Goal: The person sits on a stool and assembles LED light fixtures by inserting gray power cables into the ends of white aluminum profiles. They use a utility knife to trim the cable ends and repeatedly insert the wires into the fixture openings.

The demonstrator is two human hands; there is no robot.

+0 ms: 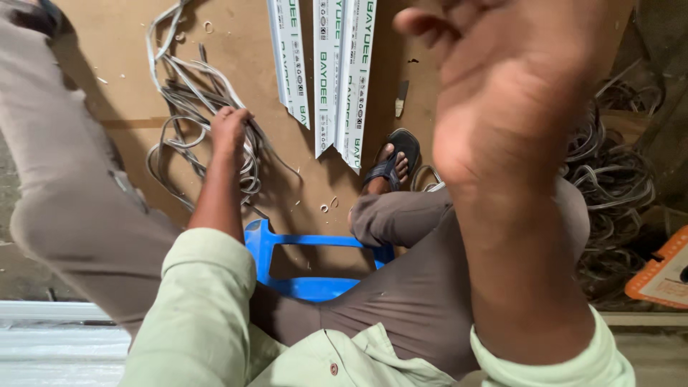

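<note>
Brown board flooring [251, 50] lies under us, scattered with a few pale shavings, and we look straight down past our own knees. Our left hand [229, 129] reaches down to a tangle of grey rubber strip [190, 107] that loops over the board; the fingers are curled together into a fist around several strands of it, knuckles up. How many strands sit inside the fist we cannot tell. Our right hand [502, 107] is raised close to the camera, blurred, palm toward us, fingers loosely apart and holding nothing. Three white profile lengths [337, 79] with green print lie side by side just beyond the tangle, their cut ends slanted and pointing toward us; the left one sits slightly apart from the other two, which touch. One foot in a dark sandal [390, 165] rests near those cut ends. We sit on one blue plastic stool [301, 279], its rim showing between our brown trouser legs. A second heap of grey strip [616, 186] is piled at the right, well apart from the first, and one orange-edged card [663, 276] lies beside it. Both our sleeves are pale green
</note>
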